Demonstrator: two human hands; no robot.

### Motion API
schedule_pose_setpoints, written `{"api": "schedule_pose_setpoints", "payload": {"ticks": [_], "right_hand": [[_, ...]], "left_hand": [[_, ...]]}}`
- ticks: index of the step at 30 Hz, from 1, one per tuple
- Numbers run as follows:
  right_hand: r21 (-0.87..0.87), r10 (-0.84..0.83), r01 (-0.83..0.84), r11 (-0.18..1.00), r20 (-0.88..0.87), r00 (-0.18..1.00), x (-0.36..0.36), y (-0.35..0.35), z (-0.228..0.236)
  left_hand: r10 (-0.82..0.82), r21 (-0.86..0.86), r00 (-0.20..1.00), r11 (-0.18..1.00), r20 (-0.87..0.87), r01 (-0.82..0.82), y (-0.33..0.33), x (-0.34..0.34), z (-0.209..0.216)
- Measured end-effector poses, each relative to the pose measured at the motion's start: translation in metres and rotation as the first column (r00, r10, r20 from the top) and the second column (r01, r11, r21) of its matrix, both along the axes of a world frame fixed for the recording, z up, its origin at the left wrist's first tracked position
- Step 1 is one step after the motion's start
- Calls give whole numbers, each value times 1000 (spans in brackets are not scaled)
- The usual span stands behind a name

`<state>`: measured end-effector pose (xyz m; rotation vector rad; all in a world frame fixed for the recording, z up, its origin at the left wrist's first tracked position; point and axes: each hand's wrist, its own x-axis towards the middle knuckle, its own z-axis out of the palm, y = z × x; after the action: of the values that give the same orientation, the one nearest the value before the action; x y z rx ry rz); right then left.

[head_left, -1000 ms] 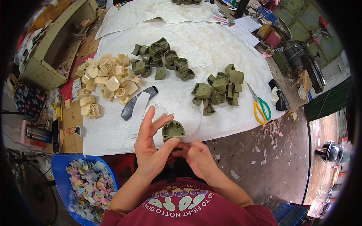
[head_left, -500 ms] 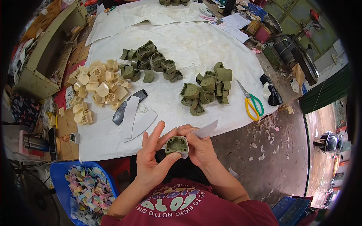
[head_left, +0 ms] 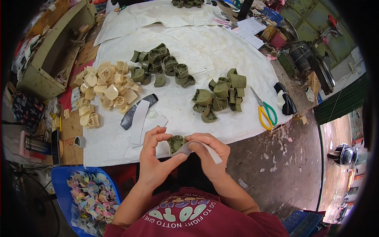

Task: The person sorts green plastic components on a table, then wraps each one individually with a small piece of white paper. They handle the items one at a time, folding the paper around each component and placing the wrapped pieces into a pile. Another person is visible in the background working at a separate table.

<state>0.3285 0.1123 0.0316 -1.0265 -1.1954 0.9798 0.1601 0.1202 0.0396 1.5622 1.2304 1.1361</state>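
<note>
Head view: at the white cloth's (head_left: 112, 150) near edge, the olive block (head_left: 176, 142) is pinched by the left hand (head_left: 153, 160), seemingly for steadiness, while the pale strip (head_left: 213, 154) is held bent against its side by the right hand (head_left: 212, 168).

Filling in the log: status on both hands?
Left hand gripping olive hollow piece. Right hand pinching pale strip against its side. Scissors lie off to the right.

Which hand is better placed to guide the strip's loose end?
Right, I'd judge: the right hand has the pale strip in its fingers, loose end lying over that hand, while the left hand supports the green piece.
</note>
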Motion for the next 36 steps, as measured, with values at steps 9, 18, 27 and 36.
{"api": "schedule_pose_setpoints", "payload": {"ticks": [9,18,27,36], "right_hand": [[-261,143,-269,927,-418,897,26,10,-8],[-360,103,-271,893,-423,900,21,7,-1],[-234,125,-184,955,-246,961,17,16,3],[-388,278,-480,786,-473,836,31,21,7]], "left_hand": [[-260,65,959,965,110,254,0,-6,0],[-150,22,965,989,214,149,3,4,-3],[-142,57,990,988,-23,143,-1,-8,-1],[-293,91,954,953,59,287,-3,-5,4]]}}
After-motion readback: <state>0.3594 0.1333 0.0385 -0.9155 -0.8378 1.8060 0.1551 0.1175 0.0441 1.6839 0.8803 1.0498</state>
